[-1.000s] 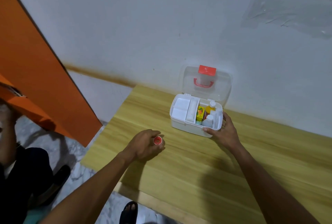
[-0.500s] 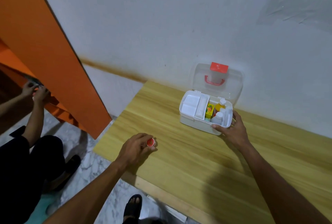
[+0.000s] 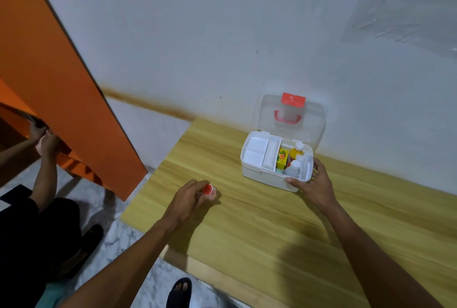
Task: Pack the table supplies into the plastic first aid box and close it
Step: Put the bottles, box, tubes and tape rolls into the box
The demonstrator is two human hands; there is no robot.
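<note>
First aid box (image 3: 262,176) stands lid-up at the table's (image 3: 272,233) 1 o'clock, near the wall. Right hand (image 3: 315,184) grips its near right corner. Left hand (image 3: 189,200) pinches a small red-capped container (image 3: 208,189) near the left edge. Bare wood between them. Both hands' grips unchanged from half a second ago.

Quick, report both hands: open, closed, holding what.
Left hand: closed around a small red-capped container on the table.
Right hand: gripping the near right corner of the open first aid box.
</note>
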